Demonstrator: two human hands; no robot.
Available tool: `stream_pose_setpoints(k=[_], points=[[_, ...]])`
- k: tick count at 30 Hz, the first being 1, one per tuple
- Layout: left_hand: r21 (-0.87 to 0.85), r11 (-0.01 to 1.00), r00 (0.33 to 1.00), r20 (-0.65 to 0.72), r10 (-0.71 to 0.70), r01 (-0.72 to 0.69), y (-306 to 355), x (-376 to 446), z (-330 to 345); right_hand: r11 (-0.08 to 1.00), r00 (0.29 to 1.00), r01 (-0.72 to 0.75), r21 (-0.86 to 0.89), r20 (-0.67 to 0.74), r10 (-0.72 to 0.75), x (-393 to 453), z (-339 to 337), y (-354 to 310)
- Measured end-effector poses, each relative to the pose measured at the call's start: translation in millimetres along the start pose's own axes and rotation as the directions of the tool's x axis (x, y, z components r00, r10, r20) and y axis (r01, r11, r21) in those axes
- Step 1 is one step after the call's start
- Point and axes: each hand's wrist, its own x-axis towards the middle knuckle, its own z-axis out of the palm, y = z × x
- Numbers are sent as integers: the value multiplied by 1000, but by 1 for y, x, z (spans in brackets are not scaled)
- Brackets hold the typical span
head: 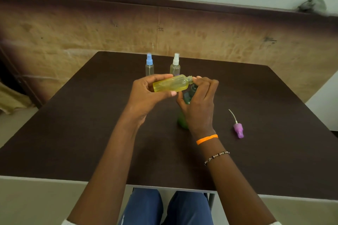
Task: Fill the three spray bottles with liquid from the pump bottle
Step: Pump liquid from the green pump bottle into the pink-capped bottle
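Head view: uncapped bottle is held sideways in the left hand, fingers curled round it, neck at the pump bottle. Right hand is wrapped on the pump head. Filling step judged underway. Next: pump pressed, purple cap on the surface refitted. Two capped bottles stand behind.

Dark table: two spray bottles, purple sprayer.

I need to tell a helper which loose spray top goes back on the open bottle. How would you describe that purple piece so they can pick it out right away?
Start at the dark brown table and look to its right side, right of the right hand. The purple spray top lies there on its side, alone, a thin white dip tube pointing away. Unlike the blue spray top and white spray top, it is on no bottle.
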Motion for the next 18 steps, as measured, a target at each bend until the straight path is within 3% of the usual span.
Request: stream_pose_setpoints(k=[18], points=[[15,1000,1000,15,-3,2,4,0,-2,1000,1000,0,7,-22,0,-2,1,-1]])
